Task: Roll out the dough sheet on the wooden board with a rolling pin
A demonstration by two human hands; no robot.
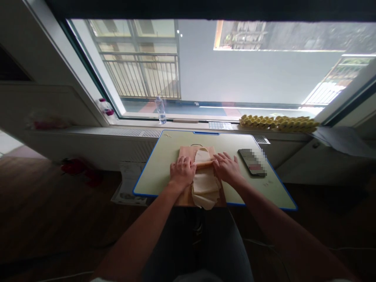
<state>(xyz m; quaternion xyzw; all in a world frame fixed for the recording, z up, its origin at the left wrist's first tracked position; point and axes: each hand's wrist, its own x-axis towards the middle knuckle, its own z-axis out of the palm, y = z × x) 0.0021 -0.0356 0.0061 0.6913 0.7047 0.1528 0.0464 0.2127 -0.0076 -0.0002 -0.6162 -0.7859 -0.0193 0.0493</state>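
The dough (205,182), a pale, thin sheet, lies on a wooden board (183,152) at the near middle of the bench (155,172), its near end hanging over the edge. Left hand (182,171) and right hand (226,167) press a rolling pin (205,165) across it, fingers curled. A phone (252,162) lies to the right.

Both hands (182,171) (227,167) on rolling pin (205,164) — dough (205,183), board (186,152)
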